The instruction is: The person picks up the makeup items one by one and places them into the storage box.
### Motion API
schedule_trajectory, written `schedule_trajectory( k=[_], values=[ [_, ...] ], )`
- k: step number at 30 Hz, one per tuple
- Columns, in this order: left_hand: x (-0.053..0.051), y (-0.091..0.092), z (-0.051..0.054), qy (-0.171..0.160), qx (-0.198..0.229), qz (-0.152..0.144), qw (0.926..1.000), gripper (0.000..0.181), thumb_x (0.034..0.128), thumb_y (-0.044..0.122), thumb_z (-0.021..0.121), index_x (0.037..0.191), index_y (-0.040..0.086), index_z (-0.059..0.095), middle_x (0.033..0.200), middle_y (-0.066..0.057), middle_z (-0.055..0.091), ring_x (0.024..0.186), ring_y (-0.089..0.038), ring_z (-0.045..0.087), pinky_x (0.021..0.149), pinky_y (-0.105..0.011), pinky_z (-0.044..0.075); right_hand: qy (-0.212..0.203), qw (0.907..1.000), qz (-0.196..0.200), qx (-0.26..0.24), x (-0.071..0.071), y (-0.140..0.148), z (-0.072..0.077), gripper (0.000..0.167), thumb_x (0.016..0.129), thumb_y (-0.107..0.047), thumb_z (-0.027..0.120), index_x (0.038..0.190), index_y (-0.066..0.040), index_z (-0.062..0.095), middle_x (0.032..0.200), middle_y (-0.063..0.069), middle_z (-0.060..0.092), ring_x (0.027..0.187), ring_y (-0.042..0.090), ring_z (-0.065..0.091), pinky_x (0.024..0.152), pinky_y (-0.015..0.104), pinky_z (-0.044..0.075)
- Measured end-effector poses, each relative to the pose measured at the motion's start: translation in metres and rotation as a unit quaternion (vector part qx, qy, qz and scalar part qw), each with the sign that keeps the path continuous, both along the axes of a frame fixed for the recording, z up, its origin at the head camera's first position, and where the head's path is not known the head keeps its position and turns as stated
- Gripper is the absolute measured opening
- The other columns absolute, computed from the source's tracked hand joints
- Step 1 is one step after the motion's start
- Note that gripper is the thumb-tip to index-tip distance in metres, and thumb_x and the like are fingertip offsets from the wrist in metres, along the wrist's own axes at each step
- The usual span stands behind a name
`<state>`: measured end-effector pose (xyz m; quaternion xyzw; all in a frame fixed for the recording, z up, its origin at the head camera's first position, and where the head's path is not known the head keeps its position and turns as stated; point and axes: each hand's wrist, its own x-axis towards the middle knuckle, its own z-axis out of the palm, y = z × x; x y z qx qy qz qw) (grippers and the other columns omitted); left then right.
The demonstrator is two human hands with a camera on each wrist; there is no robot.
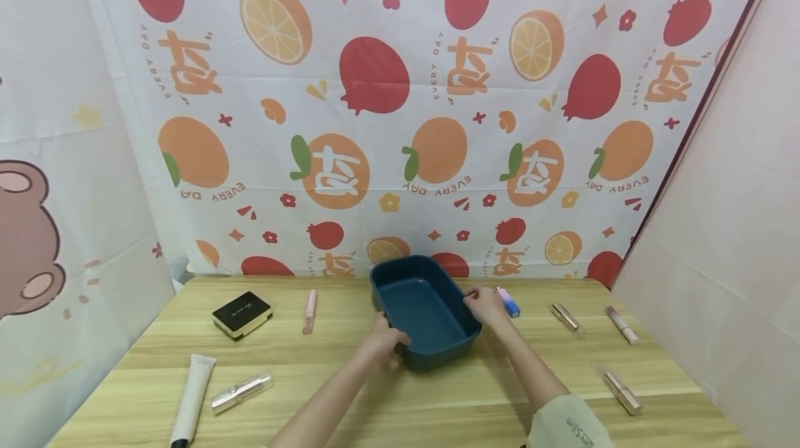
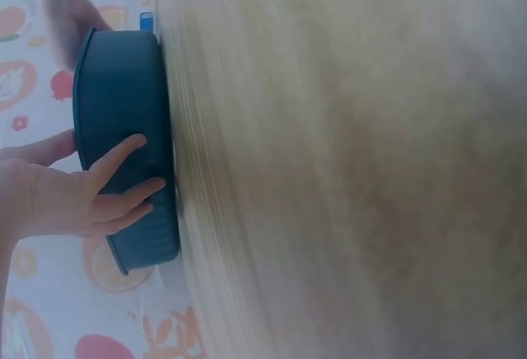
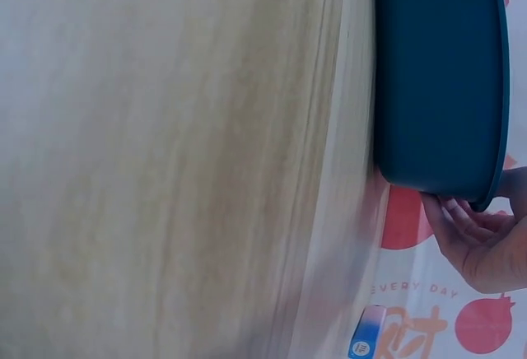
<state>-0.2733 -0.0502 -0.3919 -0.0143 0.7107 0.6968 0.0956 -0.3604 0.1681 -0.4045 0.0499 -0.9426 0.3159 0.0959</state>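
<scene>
A dark teal rectangular plastic bin [image 1: 425, 309] stands between both hands, its inside bare and its long sides slanting across the table. My left hand [image 1: 382, 344] grips the near-left wall, thumb over the rim. In the left wrist view, that hand's fingers [image 2: 123, 202] spread along the outer wall. On the bin's right side, my right hand [image 1: 486, 305] pinches the rim. The right wrist view has its fingertips [image 3: 436, 204] under the rim against the outside. Whether the bin's base touches the table cannot be made out.
Left on the wooden table [image 1: 300, 378] lie a black compact [image 1: 242, 313], pink tube [image 1: 310, 312], white squeeze tube [image 1: 193, 399] and silvery lipstick-like tube [image 1: 242, 392]. At right are a blue-pink box [image 1: 509, 302] and several cosmetic tubes [image 1: 621, 324]. A fruit-print curtain [image 1: 387, 156] hangs behind.
</scene>
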Motion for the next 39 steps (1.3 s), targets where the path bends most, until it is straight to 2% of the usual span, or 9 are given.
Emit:
schedule_trajectory(
  k=[8, 12, 22, 25, 29, 31, 36, 39],
  values=[
    [-0.004, -0.005, 0.001, -0.007, -0.007, 0.002, 0.9999, 0.075, 0.0781, -0.014, 0.049, 0.136, -0.015, 0.001, 0.134, -0.043, 0.014, 0.116, -0.053, 0.034, 0.080, -0.053, 0.047, 0.007, 0.9999, 0.004, -0.010, 0.002, 0.001, -0.001, 0.014, 0.079, -0.009, 0.059, 0.088, 0.000, 0.065, 0.079, 0.006, 0.064, 0.073, 0.020, 0.058, 0.065, 0.034, 0.048],
    [-0.005, -0.007, 0.001, -0.013, 0.002, 0.003, 0.9999, 0.075, 0.0786, -0.015, 0.047, 0.137, -0.013, 0.000, 0.135, -0.043, 0.011, 0.118, -0.054, 0.030, 0.082, -0.055, 0.044, 0.008, 0.9996, 0.007, -0.025, 0.003, 0.001, -0.003, 0.014, 0.078, -0.008, 0.059, 0.088, 0.002, 0.065, 0.079, 0.007, 0.063, 0.072, 0.020, 0.058, 0.064, 0.034, 0.048],
    [-0.007, -0.017, 0.002, -0.013, 0.002, -0.005, 0.9999, 0.069, 0.0810, -0.014, 0.045, 0.138, -0.012, 0.005, 0.136, -0.040, 0.016, 0.120, -0.053, 0.028, 0.087, -0.056, 0.041, 0.014, 0.9978, 0.014, -0.064, 0.007, -0.001, -0.005, 0.015, 0.077, -0.004, 0.060, 0.089, 0.005, 0.065, 0.082, 0.011, 0.063, 0.074, 0.022, 0.058, 0.065, 0.035, 0.049],
    [-0.009, -0.019, 0.001, -0.012, -0.007, -0.004, 0.9999, 0.067, 0.0814, -0.013, 0.045, 0.137, -0.013, 0.007, 0.135, -0.038, 0.019, 0.117, -0.052, 0.034, 0.086, -0.053, 0.043, 0.016, 0.9979, 0.014, -0.062, 0.009, -0.002, -0.004, 0.015, 0.077, -0.005, 0.060, 0.088, 0.004, 0.065, 0.081, 0.010, 0.064, 0.073, 0.021, 0.057, 0.065, 0.033, 0.048],
    [-0.011, -0.022, 0.000, -0.013, -0.029, -0.003, 0.9995, 0.066, 0.0825, -0.011, 0.046, 0.138, -0.012, 0.011, 0.133, -0.037, 0.025, 0.107, -0.049, 0.046, 0.079, -0.048, 0.047, 0.014, 0.9975, 0.018, -0.067, 0.011, -0.003, -0.004, 0.015, 0.077, -0.005, 0.060, 0.088, 0.005, 0.064, 0.080, 0.011, 0.063, 0.072, 0.021, 0.058, 0.064, 0.033, 0.048],
    [-0.012, -0.024, 0.000, -0.012, -0.028, -0.002, 0.9995, 0.065, 0.0823, -0.011, 0.046, 0.138, -0.011, 0.012, 0.132, -0.037, 0.027, 0.106, -0.048, 0.046, 0.076, -0.047, 0.048, 0.014, 0.9970, 0.019, -0.073, 0.010, -0.003, -0.006, 0.014, 0.076, -0.005, 0.061, 0.086, 0.004, 0.064, 0.077, 0.008, 0.063, 0.070, 0.019, 0.057, 0.063, 0.032, 0.049],
    [-0.014, -0.027, -0.003, -0.003, 0.006, 0.005, 1.0000, 0.062, 0.0807, -0.015, 0.043, 0.136, -0.011, 0.016, 0.124, -0.037, 0.034, 0.101, -0.046, 0.048, 0.073, -0.045, 0.050, -0.008, 0.9950, 0.026, -0.096, 0.011, -0.003, -0.006, 0.012, 0.077, -0.004, 0.060, 0.085, 0.004, 0.061, 0.076, 0.006, 0.059, 0.070, 0.019, 0.055, 0.063, 0.032, 0.048],
    [-0.016, -0.028, -0.005, 0.001, 0.005, 0.014, 0.9999, 0.060, 0.0806, -0.015, 0.042, 0.135, -0.011, 0.019, 0.120, -0.036, 0.038, 0.096, -0.045, 0.052, 0.069, -0.043, 0.049, -0.027, 0.9933, 0.030, -0.108, 0.014, -0.005, -0.005, 0.010, 0.080, -0.002, 0.059, 0.086, 0.005, 0.060, 0.078, 0.008, 0.058, 0.071, 0.020, 0.054, 0.063, 0.033, 0.047]
  ],
)
